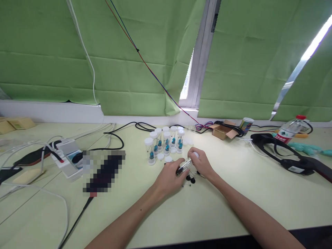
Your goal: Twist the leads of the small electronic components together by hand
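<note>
My left hand [169, 177] is closed around the body of a clear tube [185, 166] that lies tilted and has something dark at its lower end. My right hand [202, 164] grips the tube's other end, where a white cap [196, 155] shows between the fingers. Whether the cap is fully on cannot be made out. Small black round parts [190, 179] and thin pins rest on the table just below the hands. Behind my left hand stand several upright clear tubes [166, 142] with white lids and teal pieces inside. Loose white caps [160, 157] lie in front of them.
Left are a power strip [66, 160], a pixelated dark object [105, 173] and loose cables. An open cardboard box [224, 130], a can [246, 125], a red-capped bottle [289, 129] and a black headset [287, 157] sit to the right. Green blinds [140, 79] hang behind the table.
</note>
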Motion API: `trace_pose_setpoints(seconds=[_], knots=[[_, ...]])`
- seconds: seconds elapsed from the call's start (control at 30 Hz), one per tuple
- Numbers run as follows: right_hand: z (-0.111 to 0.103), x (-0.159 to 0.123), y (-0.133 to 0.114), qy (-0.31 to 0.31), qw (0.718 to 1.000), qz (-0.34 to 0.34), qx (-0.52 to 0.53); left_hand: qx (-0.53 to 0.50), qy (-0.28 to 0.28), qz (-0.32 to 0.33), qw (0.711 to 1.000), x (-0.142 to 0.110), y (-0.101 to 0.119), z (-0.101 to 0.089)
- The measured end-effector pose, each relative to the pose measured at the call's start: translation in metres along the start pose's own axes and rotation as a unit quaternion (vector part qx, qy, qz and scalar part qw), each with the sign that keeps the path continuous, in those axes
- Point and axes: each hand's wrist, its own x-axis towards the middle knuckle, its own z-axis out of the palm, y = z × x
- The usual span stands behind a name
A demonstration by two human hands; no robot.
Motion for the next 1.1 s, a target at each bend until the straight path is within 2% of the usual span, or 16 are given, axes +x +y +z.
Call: trace_pose_setpoints(seconds=[0.33, 0.87, 1.1], knots=[[-0.002, 0.0, 0.002, -0.014, 1.0, 0.0, -0.017, -0.01, -0.001, 0.001, 1.0, 0.0, 0.001, -0.001], [-0.006, 0.0, -0.002, -0.039, 0.996, -0.038, -0.076, 0.001, -0.002, 0.002, 1.0, 0.0, -0.001, -0.001], [-0.002, -0.002, -0.009, -0.002, 0.997, -0.026, -0.075, 0.012, 0.016, 0.007, 1.0, 0.001, -0.004, 0.0]])
